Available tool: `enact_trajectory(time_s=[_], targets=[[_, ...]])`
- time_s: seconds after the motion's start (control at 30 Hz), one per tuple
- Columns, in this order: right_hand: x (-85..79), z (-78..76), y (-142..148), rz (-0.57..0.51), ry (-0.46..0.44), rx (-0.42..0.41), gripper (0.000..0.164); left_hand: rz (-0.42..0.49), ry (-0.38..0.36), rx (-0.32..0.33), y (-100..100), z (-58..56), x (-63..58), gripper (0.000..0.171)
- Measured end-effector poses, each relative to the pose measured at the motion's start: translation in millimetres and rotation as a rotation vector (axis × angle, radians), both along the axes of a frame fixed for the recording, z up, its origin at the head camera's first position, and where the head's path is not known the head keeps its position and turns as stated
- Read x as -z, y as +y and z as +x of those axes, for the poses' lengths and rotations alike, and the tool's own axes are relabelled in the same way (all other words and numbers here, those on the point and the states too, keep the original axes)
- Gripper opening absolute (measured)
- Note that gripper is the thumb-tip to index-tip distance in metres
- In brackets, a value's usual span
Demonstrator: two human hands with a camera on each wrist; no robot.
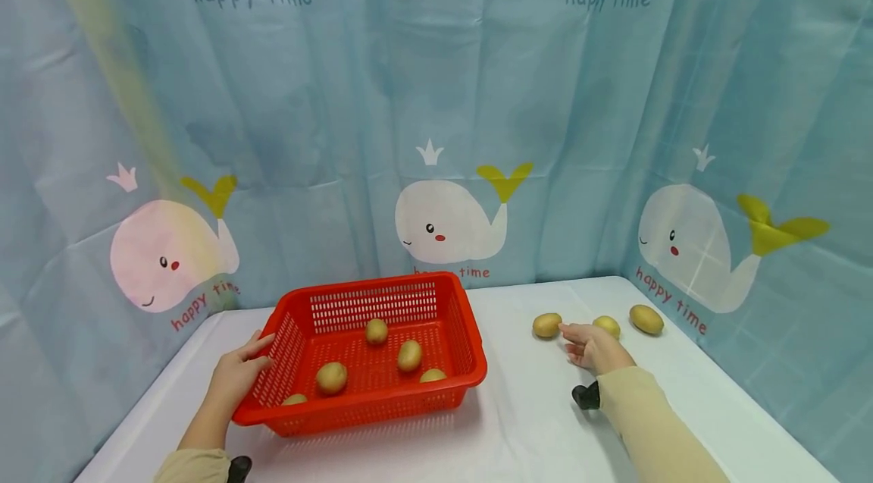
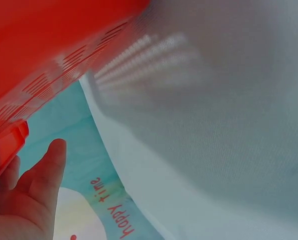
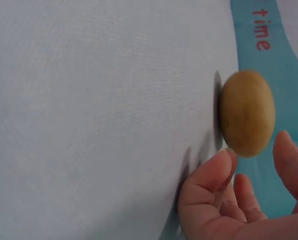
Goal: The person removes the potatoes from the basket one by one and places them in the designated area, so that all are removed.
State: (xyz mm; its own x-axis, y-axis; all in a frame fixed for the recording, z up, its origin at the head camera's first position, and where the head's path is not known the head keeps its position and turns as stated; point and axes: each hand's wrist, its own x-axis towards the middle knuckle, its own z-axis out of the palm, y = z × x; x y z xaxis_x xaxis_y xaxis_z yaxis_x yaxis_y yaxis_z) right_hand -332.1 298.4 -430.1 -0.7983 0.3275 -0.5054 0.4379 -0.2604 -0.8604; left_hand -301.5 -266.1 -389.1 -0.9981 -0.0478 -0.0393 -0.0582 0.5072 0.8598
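Observation:
A red plastic basket [image 1: 368, 409] with slotted walls stands on the left part of the table, several potatoes [image 1: 410, 355] lying in it. My left hand [image 1: 235, 373] holds its left rim; in the left wrist view that hand [image 2: 29, 200] is at the corner of the red rim, one finger pointing out. On the right, a potato [image 1: 547, 325] lies on the cloth just beyond the fingertips of my right hand [image 1: 592, 346]. Seen from the right wrist, the thumb and fingers of this hand [image 3: 234, 205] are spread, close to the near end of the potato [image 3: 246, 114].
Two more potatoes lie right of my right hand, a small one [image 1: 606, 327] and a larger one [image 1: 646, 319] near the table's right edge. White cloth [image 1: 525, 407] covers the table. A blue whale-print curtain [image 1: 355, 127] closes off the back and both sides.

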Motion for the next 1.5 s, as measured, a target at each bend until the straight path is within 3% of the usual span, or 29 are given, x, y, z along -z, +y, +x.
enact_trajectory(time_s=[0.2, 0.37, 0.47, 0.6, 0.8, 1.03, 1.3, 1.5], targets=[[-3.2, 4.5, -11, 0.140, 0.044, -0.084, 0.058, -0.007, 0.000, -0.006, -2, 0.8, 1.0, 0.053], [-0.2, -2.1, -15, 0.252, 0.010, -0.077, 0.059, 0.006, -0.004, -0.009, -2, 0.8, 2.0, 0.053], [2.6, -8.6, -15, 0.239, -0.031, -0.021, 0.056, 0.022, -0.003, -0.011, 0, 0.9, 1.6, 0.053], [5.0, -12.1, -10, 0.157, -0.068, 0.028, 0.064, 0.017, -0.001, -0.001, 0, 0.1, 3.5, 0.053], [6.3, -8.5, -3, 0.129, -0.033, -0.050, 0.069, -0.006, -0.003, 0.003, -2, -0.7, 5.1, 0.053], [3.5, -5.7, -3, 0.254, -0.004, -0.166, 0.056, 0.004, -0.006, -0.002, -1, -2.0, 4.0, 0.054], [9.2, -5.3, 0, 0.137, 0.005, -0.074, 0.059, -0.011, -0.011, -0.010, -2, -3.0, 6.4, 0.054], [9.9, -7.9, 4, 0.189, 0.017, -0.096, 0.056, -0.025, -0.005, 0.019, -4, -2.7, 3.2, 0.054]])
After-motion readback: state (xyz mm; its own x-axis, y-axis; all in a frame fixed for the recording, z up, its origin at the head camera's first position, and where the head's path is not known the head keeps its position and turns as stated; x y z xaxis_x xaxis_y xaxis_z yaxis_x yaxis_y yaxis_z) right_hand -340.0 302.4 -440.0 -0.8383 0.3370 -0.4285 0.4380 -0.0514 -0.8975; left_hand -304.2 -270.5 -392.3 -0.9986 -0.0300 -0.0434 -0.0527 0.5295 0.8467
